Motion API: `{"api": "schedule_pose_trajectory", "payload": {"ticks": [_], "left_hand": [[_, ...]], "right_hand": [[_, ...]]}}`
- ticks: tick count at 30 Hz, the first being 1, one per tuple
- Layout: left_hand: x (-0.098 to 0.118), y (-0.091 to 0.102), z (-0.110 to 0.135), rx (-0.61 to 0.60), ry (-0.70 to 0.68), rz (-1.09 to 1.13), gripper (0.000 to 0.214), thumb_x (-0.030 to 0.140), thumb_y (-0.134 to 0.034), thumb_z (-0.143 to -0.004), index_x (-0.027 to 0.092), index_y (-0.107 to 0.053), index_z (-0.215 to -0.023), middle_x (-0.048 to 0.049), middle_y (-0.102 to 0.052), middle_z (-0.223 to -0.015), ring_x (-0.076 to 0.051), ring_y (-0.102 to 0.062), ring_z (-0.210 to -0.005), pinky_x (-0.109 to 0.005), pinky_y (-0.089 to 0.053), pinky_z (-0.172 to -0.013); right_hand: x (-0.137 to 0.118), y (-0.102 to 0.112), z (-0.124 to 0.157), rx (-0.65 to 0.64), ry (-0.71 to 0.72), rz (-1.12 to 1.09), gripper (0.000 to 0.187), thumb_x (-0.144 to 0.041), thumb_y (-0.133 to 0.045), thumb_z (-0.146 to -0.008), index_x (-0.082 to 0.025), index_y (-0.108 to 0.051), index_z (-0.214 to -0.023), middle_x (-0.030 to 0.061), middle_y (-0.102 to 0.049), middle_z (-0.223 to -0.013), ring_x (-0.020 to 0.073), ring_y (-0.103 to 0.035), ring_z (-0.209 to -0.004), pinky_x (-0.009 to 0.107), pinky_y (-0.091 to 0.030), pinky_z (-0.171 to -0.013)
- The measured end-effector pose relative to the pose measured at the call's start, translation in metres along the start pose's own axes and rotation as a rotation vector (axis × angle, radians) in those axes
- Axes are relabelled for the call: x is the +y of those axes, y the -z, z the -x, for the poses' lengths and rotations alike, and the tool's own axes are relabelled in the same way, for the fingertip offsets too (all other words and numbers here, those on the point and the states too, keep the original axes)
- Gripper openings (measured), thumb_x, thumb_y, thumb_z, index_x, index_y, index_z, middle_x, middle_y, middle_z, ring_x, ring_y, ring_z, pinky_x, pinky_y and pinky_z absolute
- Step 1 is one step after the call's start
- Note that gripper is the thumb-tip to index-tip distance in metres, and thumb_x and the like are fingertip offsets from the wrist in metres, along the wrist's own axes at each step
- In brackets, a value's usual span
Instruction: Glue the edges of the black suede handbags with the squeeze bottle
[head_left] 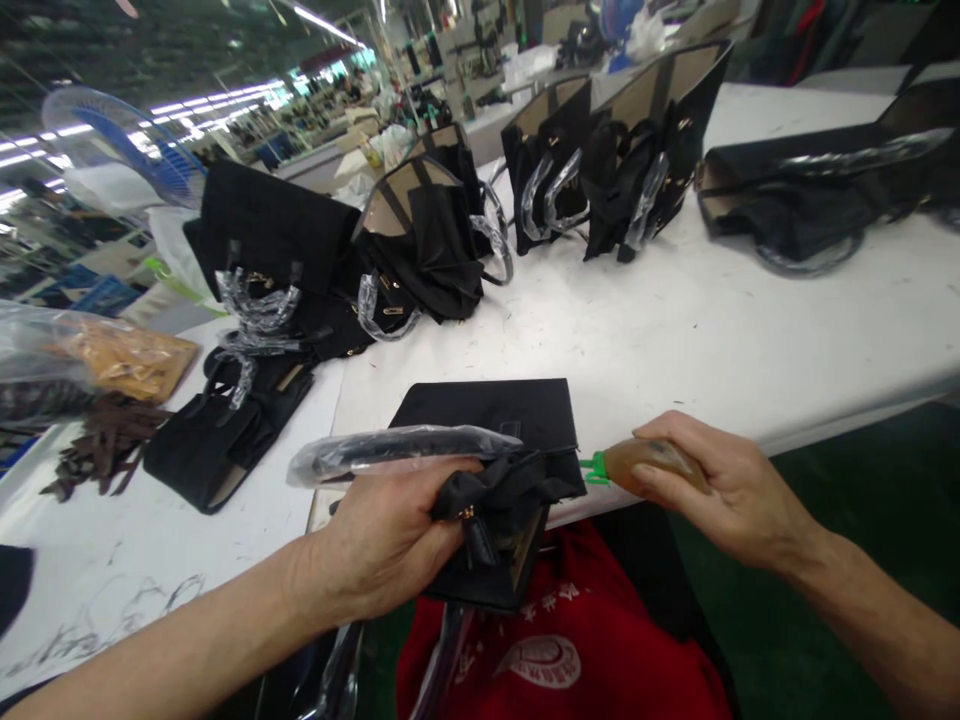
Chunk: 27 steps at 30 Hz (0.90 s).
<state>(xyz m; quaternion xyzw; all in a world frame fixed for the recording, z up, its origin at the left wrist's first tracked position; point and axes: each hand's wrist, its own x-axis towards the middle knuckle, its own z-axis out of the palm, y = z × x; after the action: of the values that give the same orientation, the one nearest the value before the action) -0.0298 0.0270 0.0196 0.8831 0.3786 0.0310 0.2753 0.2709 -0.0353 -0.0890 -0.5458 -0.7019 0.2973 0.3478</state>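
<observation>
My left hand (394, 540) grips a black handbag (487, 400) by its bunched black fabric, at the table's near edge above my lap. One bag handle (405, 450), wrapped in clear plastic, runs over the top of that hand. A small gold fitting and a dark tab show beside its fingertips. My right hand (720, 490) is closed around an amber squeeze bottle (652, 467) with a green nozzle (596, 468). The nozzle points left at the bag's right edge; whether it touches cannot be made out. A second plastic-wrapped handle (442, 660) hangs below the bag.
Several black handbags (652, 150) stand or lie along the back of the white table (600, 320). Another black bag (225, 420) lies at left. Beside it are brown strips (101, 445) and a clear plastic bag (135, 350) with tan contents. A red apron (555, 650) covers my lap.
</observation>
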Motion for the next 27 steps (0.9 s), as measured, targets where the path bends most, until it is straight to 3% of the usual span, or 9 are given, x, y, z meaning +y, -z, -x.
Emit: {"api": "schedule_pose_trajectory", "payload": {"ticks": [3,8,12,14,17,19,23,27], "left_hand": [[0.002,0.001,0.0,0.018,0.02,-0.011,0.023,0.009,-0.044,-0.079,0.021,-0.064,-0.078,0.0029,-0.072,-0.08,-0.012,-0.068,-0.073,-0.019,-0.05,-0.066],[0.001,0.001,0.0,0.029,0.036,-0.018,0.023,0.014,-0.045,-0.083,0.021,-0.067,-0.083,0.0,-0.074,-0.086,-0.015,-0.07,-0.08,-0.022,-0.053,-0.07],[-0.003,-0.002,0.002,0.057,0.06,0.021,0.021,0.017,-0.045,-0.083,0.021,-0.066,-0.081,-0.0004,-0.072,-0.081,-0.017,-0.07,-0.081,-0.022,-0.053,-0.068],[-0.004,-0.004,0.003,0.045,0.052,0.057,0.022,0.014,-0.045,-0.08,0.022,-0.066,-0.082,0.0004,-0.072,-0.081,-0.016,-0.069,-0.079,-0.022,-0.052,-0.068],[-0.006,-0.004,0.001,0.039,0.033,0.067,0.025,0.009,-0.045,-0.073,0.021,-0.065,-0.082,0.001,-0.071,-0.079,-0.014,-0.066,-0.073,-0.022,-0.05,-0.066],[-0.006,0.003,-0.003,0.088,0.013,0.045,0.021,0.009,-0.046,-0.069,0.02,-0.062,-0.076,0.0013,-0.068,-0.073,-0.014,-0.063,-0.069,-0.022,-0.047,-0.063],[-0.007,0.03,-0.017,0.183,0.078,0.006,0.004,0.017,-0.058,-0.075,0.02,-0.06,-0.072,0.0019,-0.066,-0.072,-0.013,-0.06,-0.066,-0.021,-0.043,-0.061],[-0.002,0.061,-0.04,0.088,0.236,-0.119,0.01,0.028,-0.067,-0.074,0.02,-0.062,-0.078,0.0027,-0.066,-0.072,-0.014,-0.06,-0.065,-0.021,-0.041,-0.058]], "right_hand": [[0.004,0.002,-0.001,0.024,-0.02,-0.01,0.018,-0.038,-0.056,-0.096,-0.022,-0.063,-0.102,0.0028,-0.065,-0.088,0.0183,-0.059,-0.074,0.031,-0.045,-0.067],[0.006,0.005,-0.005,-0.056,-0.024,-0.084,0.019,-0.038,-0.058,-0.095,-0.021,-0.064,-0.101,0.0022,-0.066,-0.087,0.0171,-0.059,-0.073,0.029,-0.044,-0.066],[0.014,-0.001,-0.009,0.039,-0.112,-0.078,0.021,-0.038,-0.061,-0.092,-0.019,-0.065,-0.099,0.0038,-0.066,-0.089,0.0203,-0.059,-0.078,0.033,-0.043,-0.072],[0.015,-0.009,-0.007,0.023,-0.157,-0.172,0.022,-0.039,-0.057,-0.094,-0.019,-0.065,-0.099,0.0026,-0.068,-0.086,0.0202,-0.061,-0.077,0.032,-0.045,-0.07],[0.017,-0.022,-0.001,-0.002,-0.363,-0.651,0.032,-0.05,-0.062,-0.09,-0.019,-0.066,-0.092,0.003,-0.07,-0.082,0.0211,-0.064,-0.074,0.032,-0.048,-0.066],[0.024,-0.027,0.004,0.133,-0.478,-0.875,0.035,-0.054,-0.066,-0.085,-0.02,-0.068,-0.09,0.0047,-0.072,-0.084,0.0229,-0.066,-0.072,0.031,-0.05,-0.059],[0.049,-0.023,0.011,0.482,-0.669,-0.987,0.033,-0.054,-0.077,-0.071,-0.027,-0.074,-0.089,0.0069,-0.076,-0.087,0.0291,-0.07,-0.067,0.032,-0.05,-0.042],[0.066,-0.017,0.011,0.752,-0.746,-1.121,0.03,-0.042,-0.084,-0.067,-0.026,-0.075,-0.09,0.0041,-0.078,-0.094,0.0263,-0.071,-0.068,0.032,-0.057,-0.047]]}}
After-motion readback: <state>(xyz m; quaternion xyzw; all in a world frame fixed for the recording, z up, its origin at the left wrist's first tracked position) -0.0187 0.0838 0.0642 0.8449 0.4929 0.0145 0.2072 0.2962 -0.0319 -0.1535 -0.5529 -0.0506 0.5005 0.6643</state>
